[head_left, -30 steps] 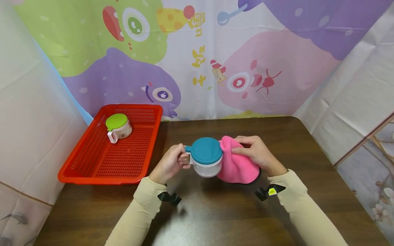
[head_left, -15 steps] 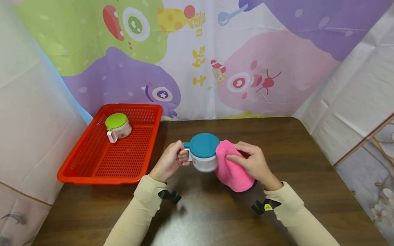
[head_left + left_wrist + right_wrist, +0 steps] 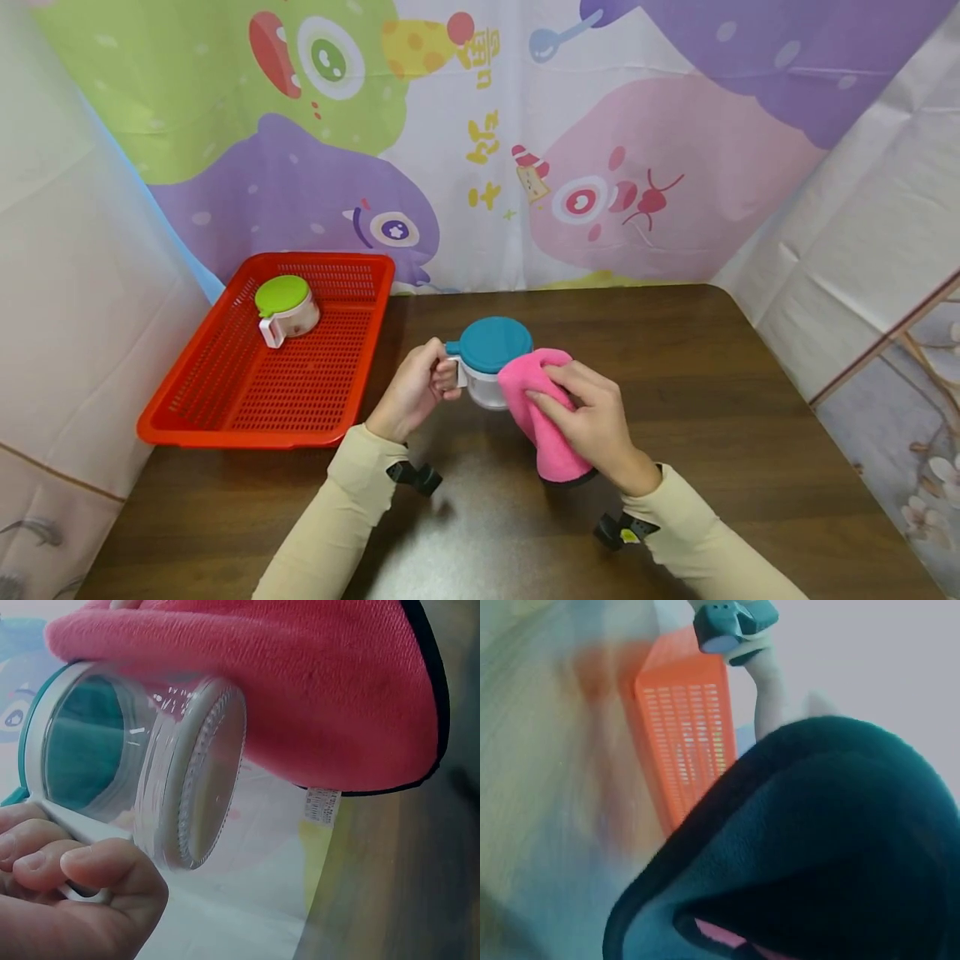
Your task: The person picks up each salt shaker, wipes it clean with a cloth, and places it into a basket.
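A clear jar (image 3: 486, 388) with a blue lid (image 3: 496, 344) and a white handle is held above the table. My left hand (image 3: 417, 388) curls its fingers round the handle; the left wrist view shows the jar (image 3: 161, 772) see-through, with a ribbed base rim. A pink cloth (image 3: 538, 408) with a dark edge is gripped by my right hand (image 3: 592, 412) and lies against the jar's right side. The cloth (image 3: 322, 690) covers part of the jar wall in the left wrist view. The cloth's dark underside (image 3: 817, 825) fills much of the right wrist view and hides the right hand there.
A red perforated basket (image 3: 352, 400) stands on the left of the brown wooden table (image 3: 712, 383). Inside it sits a similar jar with a green lid (image 3: 282, 295) and white handle. A cartoon-printed curtain (image 3: 480, 242) hangs behind the table.
My right hand has moved left and slightly down, bringing the cloth from the jar's right side round toward its front. The jar has shifted a little up and left in my left hand.
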Demonstrator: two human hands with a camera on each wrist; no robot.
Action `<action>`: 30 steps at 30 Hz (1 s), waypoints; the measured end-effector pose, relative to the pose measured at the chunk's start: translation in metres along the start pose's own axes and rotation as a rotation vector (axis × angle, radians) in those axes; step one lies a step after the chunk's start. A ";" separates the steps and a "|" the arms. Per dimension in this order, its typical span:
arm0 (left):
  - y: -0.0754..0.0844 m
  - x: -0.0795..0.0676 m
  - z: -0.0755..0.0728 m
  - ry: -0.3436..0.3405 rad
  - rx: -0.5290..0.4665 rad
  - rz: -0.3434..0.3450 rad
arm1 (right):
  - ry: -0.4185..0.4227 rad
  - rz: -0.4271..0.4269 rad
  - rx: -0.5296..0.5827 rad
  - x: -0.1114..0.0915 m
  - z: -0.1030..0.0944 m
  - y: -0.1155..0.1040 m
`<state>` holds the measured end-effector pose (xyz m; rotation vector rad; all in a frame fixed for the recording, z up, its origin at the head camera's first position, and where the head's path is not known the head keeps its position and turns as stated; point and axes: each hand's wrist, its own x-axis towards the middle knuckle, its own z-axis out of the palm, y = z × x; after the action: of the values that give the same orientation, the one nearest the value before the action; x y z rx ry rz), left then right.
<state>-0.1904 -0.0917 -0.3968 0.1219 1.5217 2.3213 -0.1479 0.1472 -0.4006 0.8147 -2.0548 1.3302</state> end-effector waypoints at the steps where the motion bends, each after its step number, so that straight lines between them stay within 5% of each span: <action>1: 0.000 0.000 0.000 0.005 -0.002 0.000 | 0.013 -0.012 -0.014 0.000 0.002 -0.001; 12: -0.001 0.002 0.005 0.029 -0.008 0.015 | 0.086 -0.152 -0.184 -0.005 0.021 -0.009; 17: -0.004 0.003 0.013 0.099 -0.015 0.051 | 0.081 -0.233 -0.293 -0.003 0.028 -0.012; 30: -0.010 0.008 0.021 0.184 0.030 0.070 | -0.007 -0.212 -0.423 -0.018 0.044 -0.013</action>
<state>-0.1893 -0.0675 -0.3981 -0.0322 1.6643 2.4226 -0.1318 0.1056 -0.4223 0.8135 -2.0834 0.7422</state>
